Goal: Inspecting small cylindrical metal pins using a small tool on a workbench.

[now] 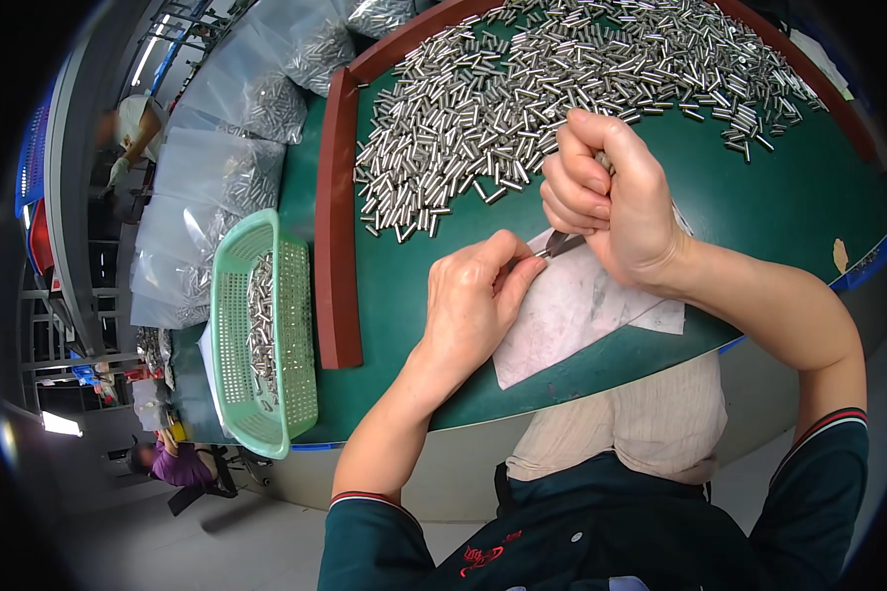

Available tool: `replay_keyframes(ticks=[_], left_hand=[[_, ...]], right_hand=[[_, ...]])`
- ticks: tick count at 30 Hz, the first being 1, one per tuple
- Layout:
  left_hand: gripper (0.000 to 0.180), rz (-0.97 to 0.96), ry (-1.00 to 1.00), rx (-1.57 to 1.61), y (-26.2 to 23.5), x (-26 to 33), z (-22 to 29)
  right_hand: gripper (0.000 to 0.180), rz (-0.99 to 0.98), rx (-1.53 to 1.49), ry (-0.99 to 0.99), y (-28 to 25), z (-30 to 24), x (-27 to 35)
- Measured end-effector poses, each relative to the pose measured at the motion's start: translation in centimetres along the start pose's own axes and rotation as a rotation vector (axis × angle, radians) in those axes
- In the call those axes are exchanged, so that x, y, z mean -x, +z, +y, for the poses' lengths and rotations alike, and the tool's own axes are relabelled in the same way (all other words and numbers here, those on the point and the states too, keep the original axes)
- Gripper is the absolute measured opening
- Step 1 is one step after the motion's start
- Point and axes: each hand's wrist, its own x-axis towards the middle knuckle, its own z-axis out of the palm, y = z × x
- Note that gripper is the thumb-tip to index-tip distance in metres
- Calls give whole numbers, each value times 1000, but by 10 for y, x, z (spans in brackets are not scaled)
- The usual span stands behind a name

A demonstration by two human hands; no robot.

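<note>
My left hand [470, 295] is closed in a pinch, thumb against forefinger, on a small shiny metal pin [540, 254]. Just right of it, my right hand [611, 197] makes a fist around a tool with a dark, tapered metal end [562, 242]. The tool's end meets the pin or lies right beside it; the fingers hide most of its handle, so its exact kind does not show. Under both hands lies a stained whitish cloth [572, 315] on the green tabletop [404, 295]. Beyond them spreads a large heap of short metal pins [522, 108].
Dark red wooden rails [337, 227] border the heap. At the left stands a light green plastic basket [301, 345] with pins inside. Clear plastic bags of pins [256, 177] line the table's left side. Two other people, one in purple [179, 463], are farther off at left.
</note>
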Motion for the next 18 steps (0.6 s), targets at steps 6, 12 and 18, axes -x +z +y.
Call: replay_keyframes(ticks=[6, 12, 18], left_hand=[[15, 12, -5, 24, 1, 0, -1], [15, 28, -45, 100, 5, 0, -3], [14, 35, -28, 134, 6, -1, -2]], right_hand=[[41, 8, 2, 11, 1, 1, 0], [42, 1, 34, -18, 3, 7, 2], [34, -50, 96, -94, 7, 7, 7]])
